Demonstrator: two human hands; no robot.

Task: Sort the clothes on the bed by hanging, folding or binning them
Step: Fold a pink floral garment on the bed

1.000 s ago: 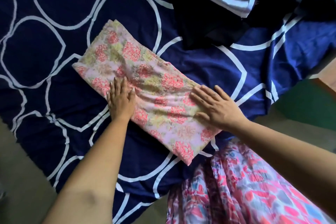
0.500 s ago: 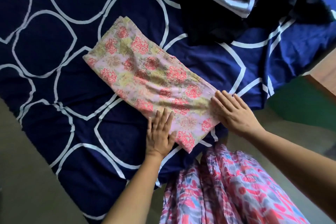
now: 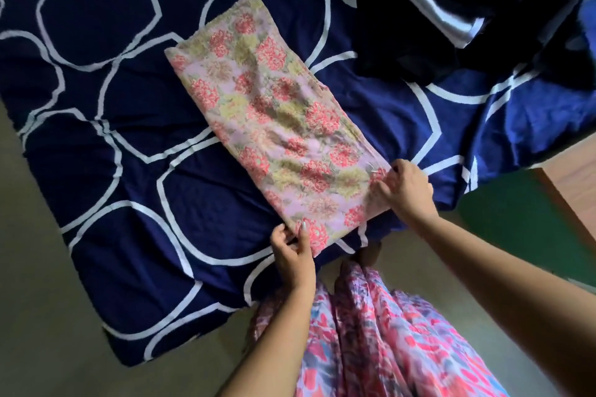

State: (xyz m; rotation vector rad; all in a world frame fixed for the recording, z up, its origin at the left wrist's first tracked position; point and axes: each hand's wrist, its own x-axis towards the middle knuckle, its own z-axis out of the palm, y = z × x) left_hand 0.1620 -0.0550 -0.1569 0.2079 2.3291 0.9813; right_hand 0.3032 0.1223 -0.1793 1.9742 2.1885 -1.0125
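Note:
A pink floral cloth (image 3: 274,119), folded into a long strip, lies diagonally on the navy bed cover (image 3: 106,171) with white ring patterns. My left hand (image 3: 292,255) pinches the strip's near left corner, thumb on top. My right hand (image 3: 408,190) grips the near right corner with curled fingers. A heap of dark clothes (image 3: 467,26), with a white-and-black garment (image 3: 429,0) among them, sits at the far right of the bed.
The bed's near edge runs just in front of me, with beige floor (image 3: 48,332) below left. A green surface (image 3: 522,222) and a wooden edge (image 3: 567,200) lie to the right. My pink patterned skirt (image 3: 371,342) fills the bottom centre.
Both hands slid from pressing flat on the cloth down to its near end. They now take hold of the two near corners instead of lying flat.

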